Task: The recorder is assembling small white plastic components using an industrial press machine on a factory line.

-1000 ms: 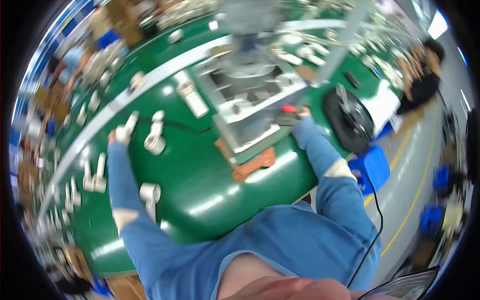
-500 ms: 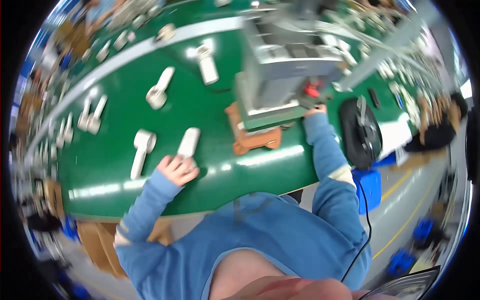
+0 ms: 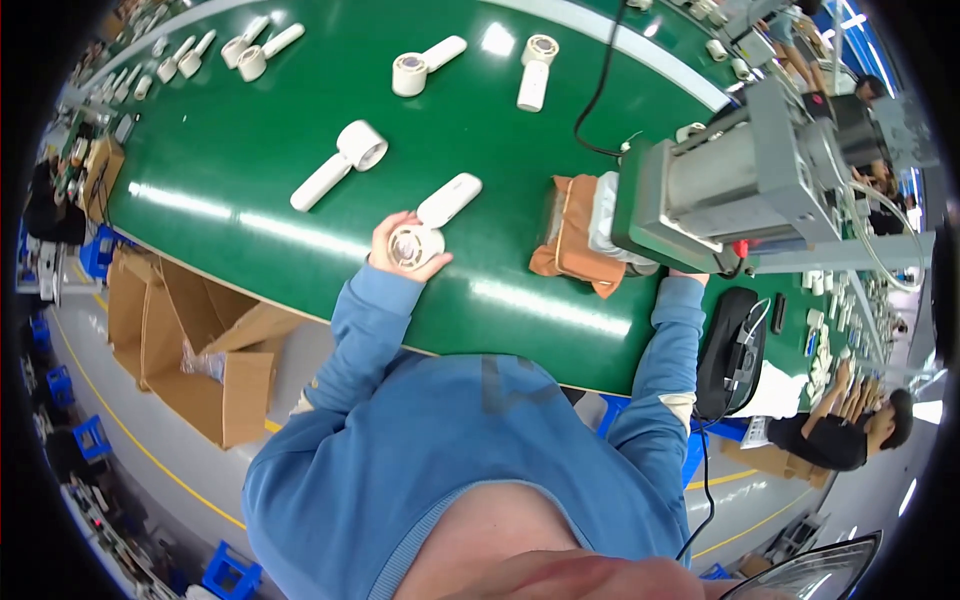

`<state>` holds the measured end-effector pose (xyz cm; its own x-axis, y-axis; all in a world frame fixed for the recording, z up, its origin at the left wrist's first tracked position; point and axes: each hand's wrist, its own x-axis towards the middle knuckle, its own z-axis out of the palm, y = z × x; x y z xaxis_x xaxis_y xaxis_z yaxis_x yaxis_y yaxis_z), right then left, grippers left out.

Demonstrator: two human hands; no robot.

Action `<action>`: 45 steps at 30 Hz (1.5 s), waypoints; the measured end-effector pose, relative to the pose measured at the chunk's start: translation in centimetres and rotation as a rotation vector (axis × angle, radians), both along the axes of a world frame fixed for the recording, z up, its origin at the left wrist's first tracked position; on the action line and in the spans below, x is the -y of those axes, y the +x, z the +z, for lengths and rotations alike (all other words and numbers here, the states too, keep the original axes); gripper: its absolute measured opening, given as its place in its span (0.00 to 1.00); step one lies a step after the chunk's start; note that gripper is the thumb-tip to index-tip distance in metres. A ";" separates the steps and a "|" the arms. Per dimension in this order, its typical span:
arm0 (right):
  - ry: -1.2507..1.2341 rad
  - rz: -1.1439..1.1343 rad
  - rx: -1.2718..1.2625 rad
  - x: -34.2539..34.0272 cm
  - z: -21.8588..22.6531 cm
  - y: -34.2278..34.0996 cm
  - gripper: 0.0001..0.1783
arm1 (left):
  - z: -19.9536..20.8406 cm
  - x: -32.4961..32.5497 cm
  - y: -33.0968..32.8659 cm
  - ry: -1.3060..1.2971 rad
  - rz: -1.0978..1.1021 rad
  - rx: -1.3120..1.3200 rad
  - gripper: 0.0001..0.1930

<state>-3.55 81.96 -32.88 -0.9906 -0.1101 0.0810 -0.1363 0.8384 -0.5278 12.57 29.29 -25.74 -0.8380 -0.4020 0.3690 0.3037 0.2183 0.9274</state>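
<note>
My left hand [image 3: 383, 248] is closed round the head of a white handheld fan [image 3: 450, 200]. Its slotted round face is turned up, and the handle points away to the right over the green table [image 3: 480, 130]. At the front of a grey press machine [image 3: 720, 185], my right hand [image 3: 688, 276] is mostly hidden by the machine's body, so its fingers cannot be made out. A red part [image 3: 740, 248] shows on the machine close to that hand. Another white handheld fan [image 3: 340, 165] lies to the left of the held one.
More handheld fans [image 3: 425, 65] lie across the far table. An orange-brown cloth bundle [image 3: 575, 235] sits left of the press. Right of my arm is a black case [image 3: 728, 355] with a cable. An open cardboard box [image 3: 200, 350] stands on the floor at left. A co-worker [image 3: 840, 430] is at right.
The head view has swung, so the table and press appear shifted. My left hand now wraps round the fan's head, whose slotted face shows. My right hand stays at the press.
</note>
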 end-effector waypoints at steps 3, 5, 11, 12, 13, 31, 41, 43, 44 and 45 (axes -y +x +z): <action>-0.143 -0.019 0.070 -0.6 1.1 0.3 0.26 | 2.0 0.2 -0.7 -0.020 -0.028 -0.095 0.36; -0.240 -0.047 0.107 -1.2 1.9 -0.4 0.27 | 3.4 0.4 -1.1 -0.047 -0.086 -0.210 0.35; -0.489 -0.167 0.191 -0.8 3.6 0.9 0.30 | 3.7 1.7 -0.1 -0.061 -0.324 0.038 0.32; -0.410 -0.176 0.195 -0.4 3.8 1.0 0.30 | 4.1 3.0 0.0 -0.165 -0.362 0.153 0.31; -0.328 -0.196 0.193 0.7 4.0 -0.6 0.30 | 4.3 4.5 -0.2 -0.267 -0.410 0.261 0.30; 1.086 -0.170 0.321 7.5 9.1 0.6 0.34 | 4.8 -4.3 -8.6 -0.009 -0.710 -0.036 0.28; -1.817 -0.582 0.173 11.4 11.2 2.0 0.43 | 4.0 -6.2 -10.7 -0.106 -0.778 0.031 0.30; -1.885 -0.560 0.137 11.1 9.6 0.4 0.42 | 4.8 -6.2 -11.4 -0.215 -0.844 -0.014 0.28; -1.921 -0.533 0.132 11.6 8.2 -2.0 0.42 | 5.3 -6.0 -11.8 -0.275 -0.860 -0.038 0.27; -1.958 -0.507 0.124 11.1 7.5 -2.6 0.41 | 5.8 -5.7 -12.2 -0.336 -0.878 -0.062 0.27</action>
